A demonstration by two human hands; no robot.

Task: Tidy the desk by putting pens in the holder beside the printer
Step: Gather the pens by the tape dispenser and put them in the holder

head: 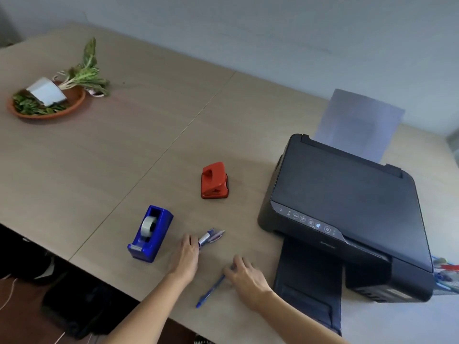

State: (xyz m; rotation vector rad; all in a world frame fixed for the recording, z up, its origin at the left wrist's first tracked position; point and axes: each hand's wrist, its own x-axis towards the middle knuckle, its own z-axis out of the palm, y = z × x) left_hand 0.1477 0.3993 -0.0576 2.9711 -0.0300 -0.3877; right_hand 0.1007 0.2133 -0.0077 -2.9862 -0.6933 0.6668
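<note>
My left hand (186,254) lies on the desk with its fingers closed around a small bunch of pens (211,237), whose tips stick out toward the printer. My right hand (244,275) rests on the desk with its fingertips pinching the upper end of a blue pen (210,291) that lies flat on the wood. The black printer (347,214) stands at the right. Beside it, at the frame's right edge, a pen holder (447,274) with several pens in it is partly visible.
A blue tape dispenser (150,234) stands just left of my left hand. A red hole punch (214,181) sits behind the pens. An orange dish (74,103) with leaves is at the far left. The printer's output tray (310,289) juts toward the desk's front edge.
</note>
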